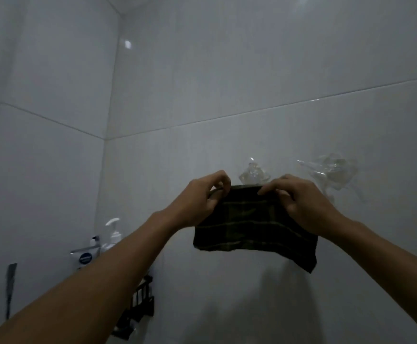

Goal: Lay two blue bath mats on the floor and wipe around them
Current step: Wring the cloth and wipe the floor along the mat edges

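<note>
Both hands are up at the wall in the centre of the frame, and between them hangs a dark cloth [252, 227] with faint pale stripes. My left hand [202, 197] has its fingers curled in, pinching the cloth's top left corner. My right hand [299, 202] is curled the same way, pinching the top edge near the right. Neither hand is loose; both have hold of the cloth.

Here is what matters for the next move: the cloth's long axis runs left to right across the frame, top edge stretched between the two pinches, the rest hanging below the fingers. Just above that edge, touching or nearly so, sits a clear plastic hook [252, 173] on the tiled wall [227, 83], with a second clear hook [331, 170] to the right, beside my right hand. The first hook lies between the hands, about as near one as the other. I judge the cloth is either coming off it or going on; I can't say which.

The two blue bath mats are nowhere in view. The floor is out of frame below, so I can't judge how far the task has got.

Lower left is murky: a white pump bottle [113, 234], a tube [84, 258] with a blue label, a black rack [140, 304] partly behind my left forearm. The light is dim and the cloth's true colour is hard to call.
</note>
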